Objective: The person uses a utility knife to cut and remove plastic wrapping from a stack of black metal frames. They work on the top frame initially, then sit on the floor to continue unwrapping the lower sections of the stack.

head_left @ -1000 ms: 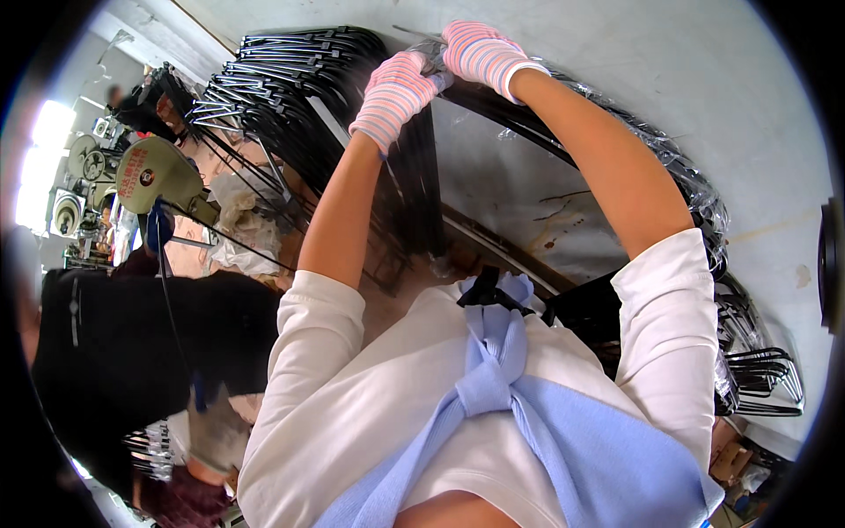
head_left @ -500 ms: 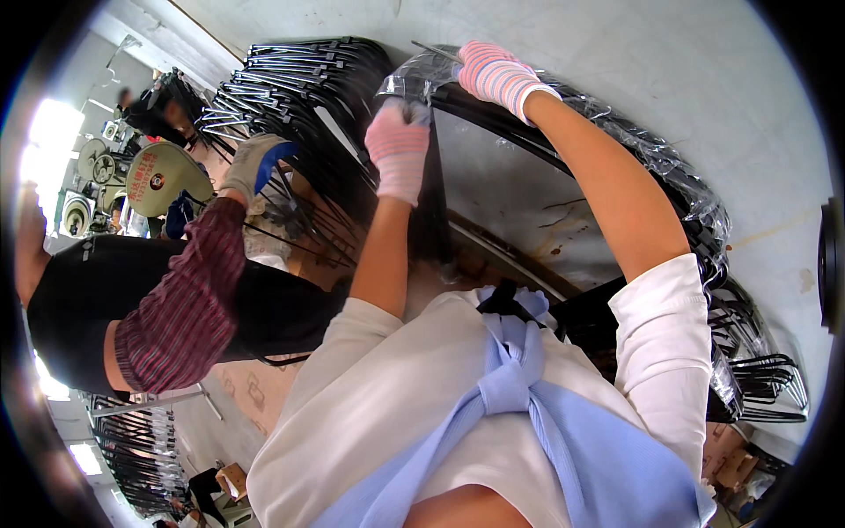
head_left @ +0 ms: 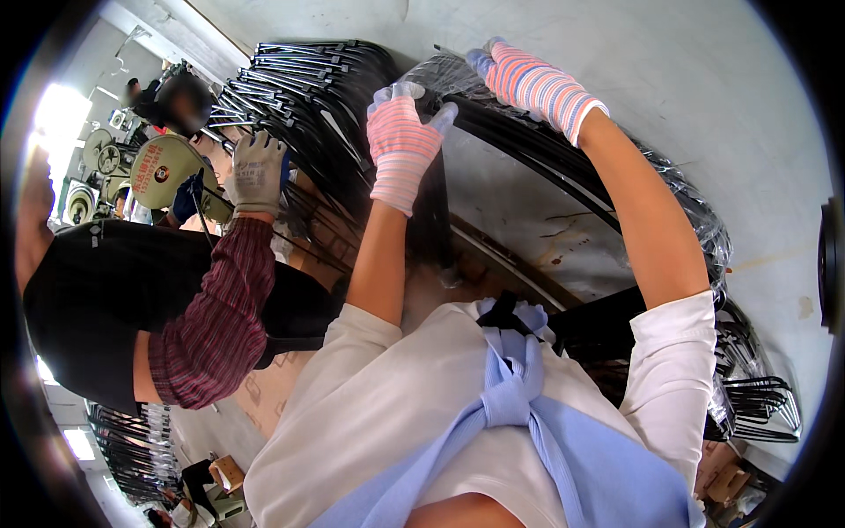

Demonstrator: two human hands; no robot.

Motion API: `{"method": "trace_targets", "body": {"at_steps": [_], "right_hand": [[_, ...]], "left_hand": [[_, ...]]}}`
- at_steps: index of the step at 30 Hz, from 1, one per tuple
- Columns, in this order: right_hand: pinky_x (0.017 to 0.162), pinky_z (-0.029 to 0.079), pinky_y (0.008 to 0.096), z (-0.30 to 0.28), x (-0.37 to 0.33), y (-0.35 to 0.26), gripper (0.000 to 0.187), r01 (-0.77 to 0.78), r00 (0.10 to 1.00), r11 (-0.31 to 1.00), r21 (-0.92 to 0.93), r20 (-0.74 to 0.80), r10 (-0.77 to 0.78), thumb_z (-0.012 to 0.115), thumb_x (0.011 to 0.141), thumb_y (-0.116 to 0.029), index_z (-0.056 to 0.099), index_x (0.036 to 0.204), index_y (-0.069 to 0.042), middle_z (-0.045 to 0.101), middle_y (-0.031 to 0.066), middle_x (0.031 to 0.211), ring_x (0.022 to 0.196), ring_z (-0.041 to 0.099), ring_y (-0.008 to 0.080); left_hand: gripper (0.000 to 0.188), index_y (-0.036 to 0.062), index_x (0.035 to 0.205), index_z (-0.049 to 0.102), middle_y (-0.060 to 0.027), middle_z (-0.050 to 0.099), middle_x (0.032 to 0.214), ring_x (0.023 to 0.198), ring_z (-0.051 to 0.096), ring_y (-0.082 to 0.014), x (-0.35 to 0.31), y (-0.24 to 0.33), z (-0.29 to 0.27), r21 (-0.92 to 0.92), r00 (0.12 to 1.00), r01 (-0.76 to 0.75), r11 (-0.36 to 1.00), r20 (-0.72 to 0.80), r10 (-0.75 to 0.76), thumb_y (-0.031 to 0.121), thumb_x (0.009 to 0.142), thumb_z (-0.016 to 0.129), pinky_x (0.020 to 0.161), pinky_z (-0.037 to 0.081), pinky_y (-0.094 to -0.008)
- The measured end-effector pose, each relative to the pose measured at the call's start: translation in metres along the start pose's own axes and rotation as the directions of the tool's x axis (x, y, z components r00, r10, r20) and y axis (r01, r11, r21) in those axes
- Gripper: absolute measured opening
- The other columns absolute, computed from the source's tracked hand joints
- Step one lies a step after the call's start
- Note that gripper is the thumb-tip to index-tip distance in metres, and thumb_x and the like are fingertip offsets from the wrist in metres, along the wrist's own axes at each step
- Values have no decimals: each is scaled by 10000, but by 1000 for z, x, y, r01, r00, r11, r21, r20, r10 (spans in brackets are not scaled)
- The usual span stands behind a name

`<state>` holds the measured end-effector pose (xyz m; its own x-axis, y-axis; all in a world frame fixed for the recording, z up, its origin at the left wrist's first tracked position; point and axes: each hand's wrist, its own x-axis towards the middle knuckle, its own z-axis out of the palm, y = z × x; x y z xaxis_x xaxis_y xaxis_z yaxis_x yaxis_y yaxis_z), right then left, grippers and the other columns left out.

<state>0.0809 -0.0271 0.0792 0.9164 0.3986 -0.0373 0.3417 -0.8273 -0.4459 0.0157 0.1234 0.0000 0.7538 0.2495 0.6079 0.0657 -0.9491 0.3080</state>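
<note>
Both my hands wear pink striped knit gloves with pale fingertips. At the top middle, my left hand (head_left: 403, 145) is open, its thumb held apart from its bent fingers. It is beside the near end of a stack of black tubular metal frames (head_left: 528, 136). My right hand (head_left: 541, 88) is further right, fingers stretched out over the frames' upper edge and the crumpled clear plastic film (head_left: 444, 75) covering it. A thin grey tip (head_left: 439, 47) shows past the film; I cannot make out what it belongs to.
More black frames (head_left: 299, 88) lean in a dense row at the left. Close on my left stands a co-worker, whose grey-gloved hand (head_left: 255, 172) is raised beside that row. A pale wall (head_left: 651, 62) rises behind the stack. Further frames (head_left: 761, 400) stand at the right.
My left hand has opened from a fist, thumb now out. My right hand has shifted right and its fingers have straightened. The co-worker's gloved hand has turned upward.
</note>
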Motion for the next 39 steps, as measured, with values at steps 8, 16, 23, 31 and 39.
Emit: {"method": "trace_targets", "body": {"at_steps": [8, 16, 23, 31, 39], "right_hand": [[429, 404, 304, 0, -5, 6, 204, -232, 949, 895, 382, 292, 122, 412, 875, -282, 456, 1018, -144, 532, 32, 645, 501, 484, 153], [415, 442, 311, 27, -47, 10, 263, -15, 985, 749, 663, 138, -103, 446, 874, -111, 425, 1121, -24, 519, 82, 724, 481, 497, 171], [376, 423, 289, 35, -76, 2, 186, -1, 998, 11, 1000, 2, -63, 467, 875, -93, 472, 1027, 15, 557, 117, 697, 453, 504, 166], [396, 455, 284, 8, -57, -5, 209, 192, 969, 462, 866, -243, 52, 479, 888, -151, 519, 1056, -35, 588, 122, 703, 478, 552, 152], [630, 502, 350, -23, -126, -19, 313, 279, 834, 818, -503, -295, -466, 534, 841, -298, 534, 1060, -75, 618, 143, 749, 643, 615, 282]], "left_hand": [[375, 44, 923, 578, -140, 579, 947, 867, 567, -287, 5, -20, 7, -198, 995, -78, 977, 49, 89, 153, 618, 767, 777, 467, -364], [296, 46, 935, 607, -146, 576, 952, 868, 579, -265, 8, -28, 9, -350, 991, 0, 937, 125, 47, 41, 658, 709, 754, 477, -337], [187, 6, 900, 602, -81, 608, 838, 751, 577, -162, -11, 15, -7, -529, 974, -175, 830, -216, 67, 119, 758, 649, 711, 456, -269], [424, -6, 1184, 422, -10, 524, 993, 918, 479, -77, -64, 66, -49, -731, 694, 675, -101, 581, 425, 141, 832, 608, 818, 404, -244], [287, 47, 1061, 474, 10, 530, 857, 767, 513, -68, -76, 56, -28, -808, 809, 583, -78, 570, 144, 136, 812, 585, 701, 442, -224]]}}
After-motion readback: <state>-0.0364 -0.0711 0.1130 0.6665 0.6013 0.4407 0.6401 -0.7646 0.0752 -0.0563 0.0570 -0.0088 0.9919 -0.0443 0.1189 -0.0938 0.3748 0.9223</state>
